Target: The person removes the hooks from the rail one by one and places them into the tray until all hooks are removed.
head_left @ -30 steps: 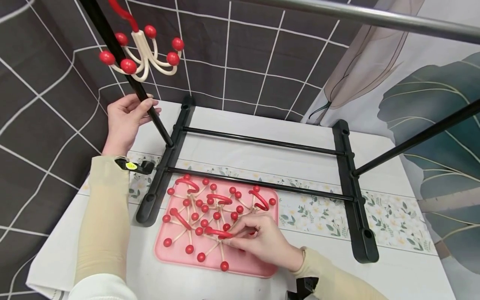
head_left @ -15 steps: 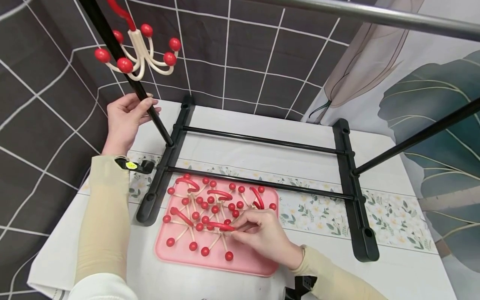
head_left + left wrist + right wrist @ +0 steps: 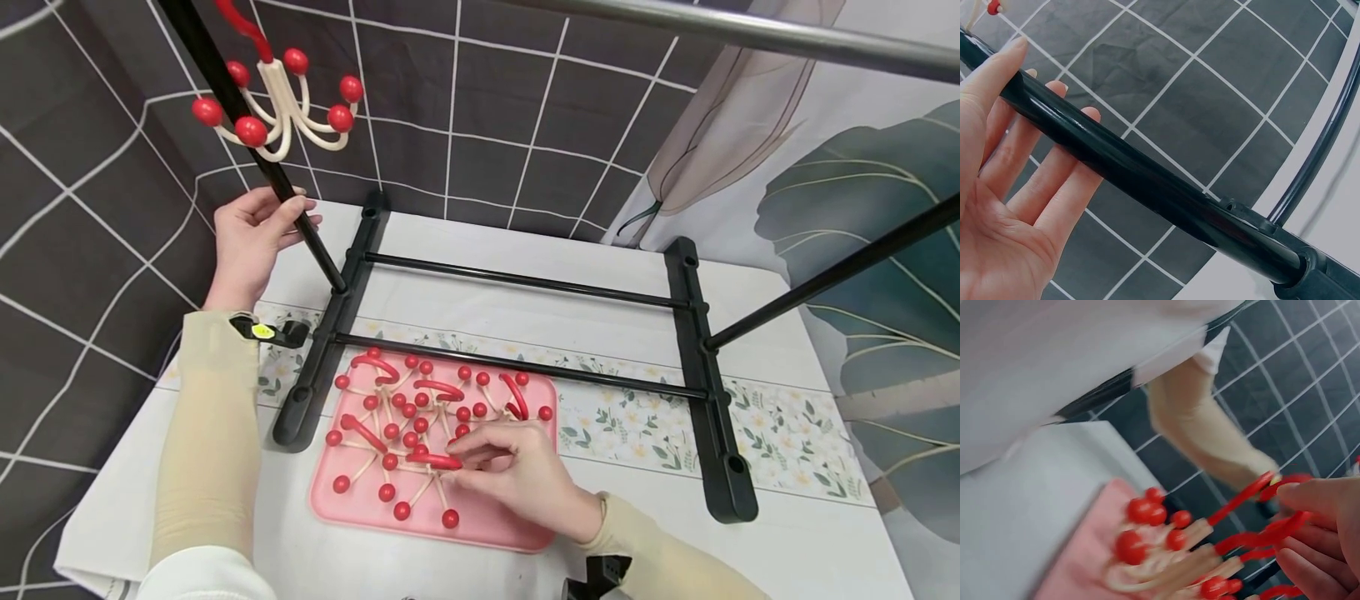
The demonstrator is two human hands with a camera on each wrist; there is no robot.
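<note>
My left hand (image 3: 251, 242) grips the slanting black post (image 3: 318, 250) of a rack, low down. In the left wrist view its thumb lies over the post (image 3: 1122, 165) and the fingers reach behind. My right hand (image 3: 525, 475) pinches the red hook (image 3: 435, 460) of a cream multi-armed hanger with red ball tips, over a pink tray (image 3: 502, 529). In the right wrist view the fingers hold that hook (image 3: 1260, 537). Several similar hangers (image 3: 365, 435) crowd the tray, their arms overlapping. Another hanger (image 3: 281, 104) hangs at upper left, its hook's top out of frame.
The rack's black feet (image 3: 712, 442) and two low crossbars (image 3: 525, 287) stand on a white table with a floral strip (image 3: 630, 429). A metal rail (image 3: 735, 33) crosses overhead. Dark grid cloth (image 3: 487, 125) hangs behind, and a patterned curtain (image 3: 862, 233) at right.
My right hand shifted the pinched hanger up and right, then slightly back left. Neighbouring hangers in the tray shifted a little. The hanging one swayed slightly; my left hand stayed put.
</note>
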